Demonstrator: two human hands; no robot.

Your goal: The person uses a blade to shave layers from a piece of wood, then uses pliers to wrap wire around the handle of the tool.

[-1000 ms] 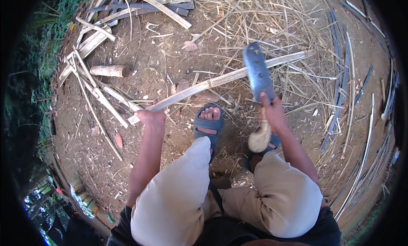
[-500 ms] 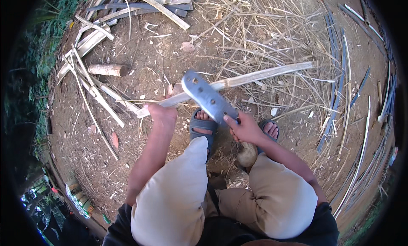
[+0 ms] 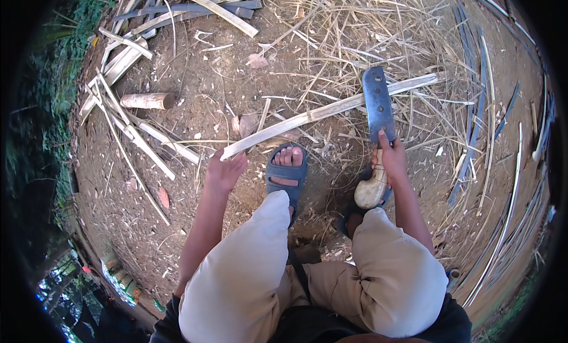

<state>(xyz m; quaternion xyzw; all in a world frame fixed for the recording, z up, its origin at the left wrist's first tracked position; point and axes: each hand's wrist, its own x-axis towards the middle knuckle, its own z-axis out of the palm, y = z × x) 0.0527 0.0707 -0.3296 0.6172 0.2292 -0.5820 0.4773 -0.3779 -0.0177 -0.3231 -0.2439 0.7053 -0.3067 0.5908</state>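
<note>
My left hand holds the near end of a long split bamboo strip that runs up and right across the dirt. My right hand is closed around a big knife with a broad dark blade and a pale wooden handle; the blade stands upright and crosses the strip near its far half. My left foot in a blue sandal rests just below the strip. Both knees in beige trousers fill the lower view.
A short cut log lies at the left. Pale bamboo strips are piled at the upper left, dark strips lie at the right, and dry straw covers the upper ground. Green plants edge the far left.
The knife swung left and down onto the strip near my left hand, then came back to the right with its blade upright. My left hand stayed on the strip's end.
</note>
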